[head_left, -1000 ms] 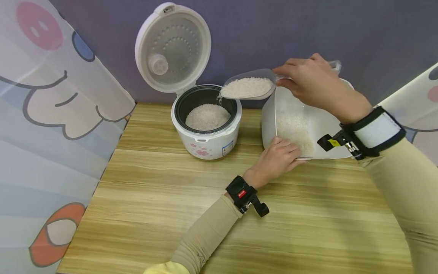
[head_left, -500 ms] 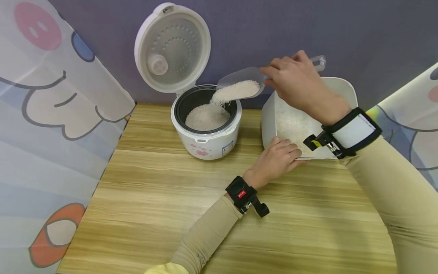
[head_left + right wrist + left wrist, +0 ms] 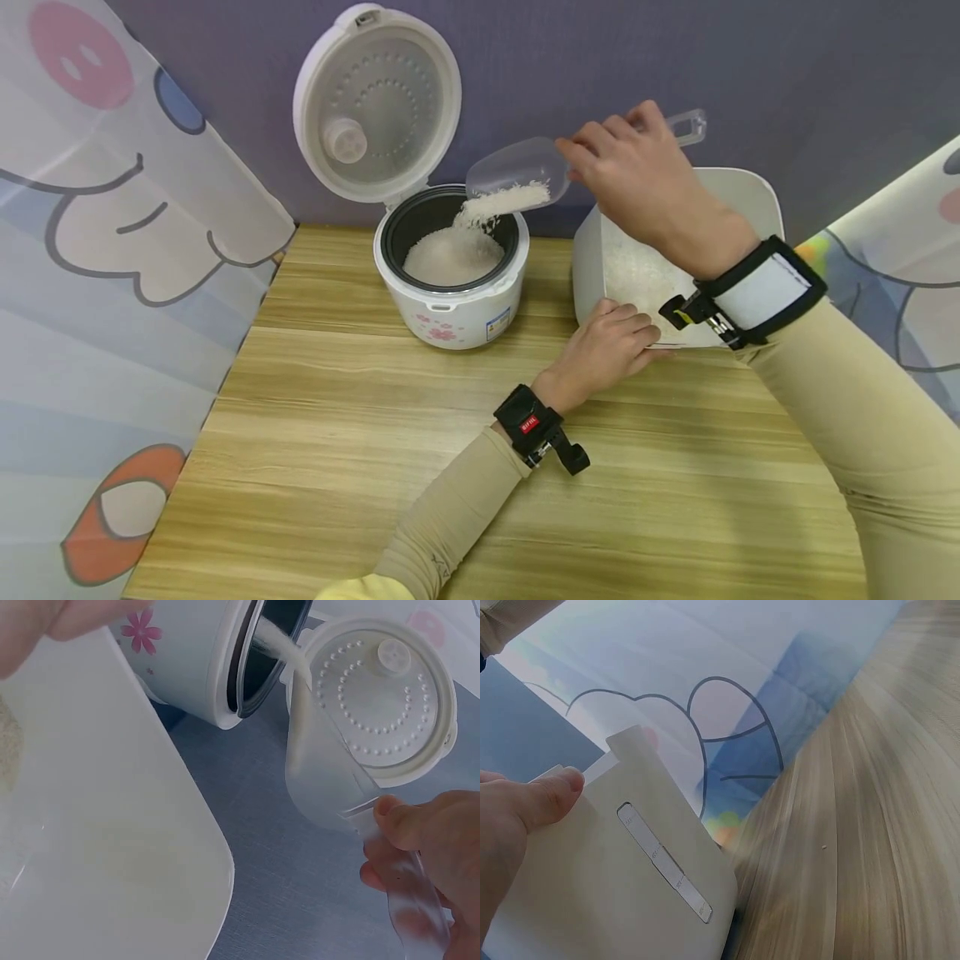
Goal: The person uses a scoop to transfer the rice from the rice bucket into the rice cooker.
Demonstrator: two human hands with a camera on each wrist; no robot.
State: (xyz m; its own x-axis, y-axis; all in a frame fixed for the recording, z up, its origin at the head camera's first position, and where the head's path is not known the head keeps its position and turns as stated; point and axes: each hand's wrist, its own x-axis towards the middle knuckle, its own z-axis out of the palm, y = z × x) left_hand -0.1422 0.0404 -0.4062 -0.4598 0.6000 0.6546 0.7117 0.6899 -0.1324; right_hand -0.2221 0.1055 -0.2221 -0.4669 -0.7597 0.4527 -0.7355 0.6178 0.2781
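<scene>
My right hand (image 3: 637, 179) grips the handle of a clear plastic scoop (image 3: 517, 162), tilted over the rice cooker (image 3: 450, 317). Rice (image 3: 504, 202) slides off the scoop's lip into the cooker's dark inner pot, where a mound of rice (image 3: 453, 257) lies. The right wrist view shows the stream leaving the scoop (image 3: 319, 761), thumb and fingers wrapped about its handle. With my left hand (image 3: 611, 346) I hold the near rim of a white rice bin (image 3: 588, 267), thumb outside in the left wrist view, where the bin's wall (image 3: 592, 870) has a level window. More rice lies inside the bin.
The cooker's lid (image 3: 378, 108) stands raised at the back, against a dark grey panel (image 3: 562, 67). Cartoon-print cloth (image 3: 150, 350) hangs at the left, with more at the right. Both things stand on a wood-grain table (image 3: 360, 467).
My right hand has moved left and tipped the scoop further, so its rice pours into the pot and the load in it has shrunk. The left hand stays on the bin's rim.
</scene>
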